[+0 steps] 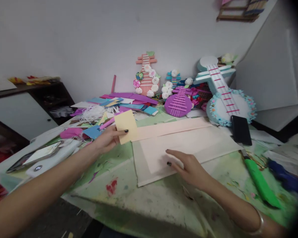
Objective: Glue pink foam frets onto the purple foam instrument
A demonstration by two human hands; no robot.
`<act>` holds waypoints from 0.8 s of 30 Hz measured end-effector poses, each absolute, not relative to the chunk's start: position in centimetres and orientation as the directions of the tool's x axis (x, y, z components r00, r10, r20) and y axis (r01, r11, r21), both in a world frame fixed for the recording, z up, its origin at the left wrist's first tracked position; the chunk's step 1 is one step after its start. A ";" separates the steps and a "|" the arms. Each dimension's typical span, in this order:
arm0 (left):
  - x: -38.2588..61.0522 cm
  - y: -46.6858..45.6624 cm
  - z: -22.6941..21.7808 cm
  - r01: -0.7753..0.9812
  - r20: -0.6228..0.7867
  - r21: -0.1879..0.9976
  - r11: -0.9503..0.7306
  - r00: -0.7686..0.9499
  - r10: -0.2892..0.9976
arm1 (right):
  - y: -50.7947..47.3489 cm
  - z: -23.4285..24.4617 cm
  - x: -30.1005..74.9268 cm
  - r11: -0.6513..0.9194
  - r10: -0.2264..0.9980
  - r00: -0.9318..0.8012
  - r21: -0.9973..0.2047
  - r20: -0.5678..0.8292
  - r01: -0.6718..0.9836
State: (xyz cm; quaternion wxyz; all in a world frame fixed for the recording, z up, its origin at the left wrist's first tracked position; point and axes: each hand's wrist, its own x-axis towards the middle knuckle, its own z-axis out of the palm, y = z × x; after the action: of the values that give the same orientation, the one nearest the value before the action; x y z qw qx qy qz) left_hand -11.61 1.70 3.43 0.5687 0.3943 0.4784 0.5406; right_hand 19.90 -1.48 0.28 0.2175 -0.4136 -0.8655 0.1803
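Between the thumb and fingers of my left hand (109, 136) is a yellow piece of card (127, 125), held upright at the left end of a long pale pink strip (171, 128). The strip lies along the far edge of a large whitish sheet (178, 148) on the table. My right hand (190, 167) hovers over the near part of that sheet, fingers apart and holding nothing. Whether its fingertips touch the sheet I cannot tell.
Paper scraps (131, 101) and white string (95, 113) pile up at the back left. Lute-shaped crafts (180, 102) lean along the wall. A black phone (240, 130), a green utility knife (260, 181) and a dark blue object (284, 175) lie on the right.
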 end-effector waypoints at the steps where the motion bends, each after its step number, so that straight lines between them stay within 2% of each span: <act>1: -10.4 1.5 3.2 -0.210 -0.109 0.972 0.106 0.001 0.994 | -0.6 0.8 20.1 0.551 0.828 -0.517 -0.487 0.217 0.678; 3: -9.0 2.0 2.8 -0.091 -0.063 0.994 0.066 0.044 0.997 | 1.8 1.7 21.0 0.419 0.907 -0.357 -0.409 0.222 0.810; 6: -8.7 5.0 1.9 0.257 0.067 0.963 -0.078 0.050 0.997 | 5.6 2.1 24.6 0.117 0.965 -0.034 -0.314 0.260 0.942; 8: -8.9 7.9 1.2 0.442 0.120 0.887 -0.131 0.054 0.991 | 7.4 1.6 27.9 -0.081 0.949 0.163 -0.292 0.270 0.953; 12: -7.9 13.0 -0.1 0.568 0.056 0.815 -0.110 0.113 0.992 | 8.4 -0.4 33.6 -0.355 0.869 0.425 -0.277 0.255 0.893; 15: -6.4 14.7 -0.3 0.634 -0.075 0.771 -0.061 0.186 0.980 | 8.8 -2.1 35.5 -0.393 0.854 0.457 -0.268 0.247 0.880; 24: -4.6 15.3 1.7 0.700 -0.359 0.714 -0.018 0.387 0.849 | 10.5 -4.3 36.0 -0.305 0.864 0.393 -0.292 0.315 0.906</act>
State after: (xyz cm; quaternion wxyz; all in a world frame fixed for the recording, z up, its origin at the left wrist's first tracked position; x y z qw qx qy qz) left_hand -4.60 15.35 1.67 0.4380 0.7083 0.5469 0.0851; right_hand 35.99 10.46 -4.33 0.2147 -0.8064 -0.5488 -0.0491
